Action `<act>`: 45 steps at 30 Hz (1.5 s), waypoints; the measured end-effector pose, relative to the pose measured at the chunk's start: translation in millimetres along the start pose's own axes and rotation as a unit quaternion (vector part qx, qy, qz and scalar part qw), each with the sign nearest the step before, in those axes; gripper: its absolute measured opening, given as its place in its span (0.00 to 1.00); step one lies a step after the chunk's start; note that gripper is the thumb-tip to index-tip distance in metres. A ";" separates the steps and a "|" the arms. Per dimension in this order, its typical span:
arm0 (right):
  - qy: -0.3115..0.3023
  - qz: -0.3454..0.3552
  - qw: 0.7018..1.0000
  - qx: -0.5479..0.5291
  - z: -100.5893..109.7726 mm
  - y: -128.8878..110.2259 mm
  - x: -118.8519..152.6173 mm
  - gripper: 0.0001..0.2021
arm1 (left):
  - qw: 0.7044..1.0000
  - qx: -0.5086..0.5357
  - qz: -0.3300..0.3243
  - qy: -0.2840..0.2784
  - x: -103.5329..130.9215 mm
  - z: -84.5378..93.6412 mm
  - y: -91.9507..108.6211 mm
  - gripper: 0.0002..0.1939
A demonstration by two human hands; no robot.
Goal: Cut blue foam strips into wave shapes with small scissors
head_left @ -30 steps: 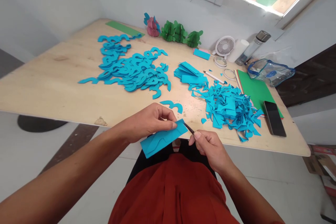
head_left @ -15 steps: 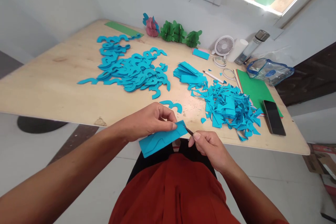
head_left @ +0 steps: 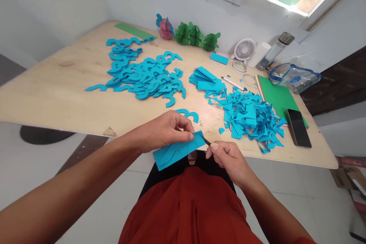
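My left hand (head_left: pixel 175 131) pinches a blue paper strip (head_left: pixel 178 150) along its upper edge, just in front of the table's front edge. A wavy line runs along the strip. In my right hand (head_left: pixel 225 156) are dark-bladed scissors (head_left: pixel 207 142), their handles mostly hidden by my fingers. The blades meet the strip's right end. Just beyond my left hand lies a wavy blue cutout (head_left: pixel 194 116). Farther left spreads a heap of similar wavy cutouts (head_left: pixel 148 76). Blue paper scraps (head_left: pixel 247 116) are piled to the right.
Uncut blue strips (head_left: pixel 207 78) lie mid-table near a white pen (head_left: pixel 232 83). Along the wall stand paper figures (head_left: pixel 194 35), a small fan (head_left: pixel 244 50) and a bottle (head_left: pixel 274 51). At right are a clear pouch (head_left: pixel 294 78), green paper (head_left: pixel 277 93) and a phone (head_left: pixel 297 127).
The strip has shifted very slightly right in my left hand, and the scissor blades sit a little farther into its right end. The piles on the table have not moved.
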State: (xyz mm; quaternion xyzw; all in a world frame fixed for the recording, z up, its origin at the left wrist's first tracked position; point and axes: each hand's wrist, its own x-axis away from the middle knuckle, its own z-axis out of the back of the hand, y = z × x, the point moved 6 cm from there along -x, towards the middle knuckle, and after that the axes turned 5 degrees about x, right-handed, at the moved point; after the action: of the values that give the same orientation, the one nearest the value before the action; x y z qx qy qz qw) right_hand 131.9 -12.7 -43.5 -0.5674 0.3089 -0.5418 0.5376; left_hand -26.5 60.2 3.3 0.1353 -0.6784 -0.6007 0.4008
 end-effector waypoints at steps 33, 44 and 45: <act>-0.010 0.016 0.996 0.092 8.9 -22.3 -0.8 0.23 | 0.991 -0.129 -0.011 -0.047 -5.3 2.4 8.8 0.09; -0.029 0.027 0.989 0.143 12.8 -26.4 0.0 0.22 | 0.986 -0.156 -0.014 -0.051 -4.7 3.9 10.5 0.10; -0.031 0.026 0.989 0.142 12.9 -25.9 0.1 0.23 | 0.986 -0.158 -0.016 -0.051 -4.7 4.0 10.6 0.10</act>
State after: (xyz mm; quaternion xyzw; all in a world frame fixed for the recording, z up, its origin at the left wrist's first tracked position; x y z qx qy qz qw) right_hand 138.2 -3.3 -16.8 -0.4932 0.2268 -0.5483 0.6361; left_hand -23.2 68.7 11.5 0.0500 -0.5925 -0.7125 0.3725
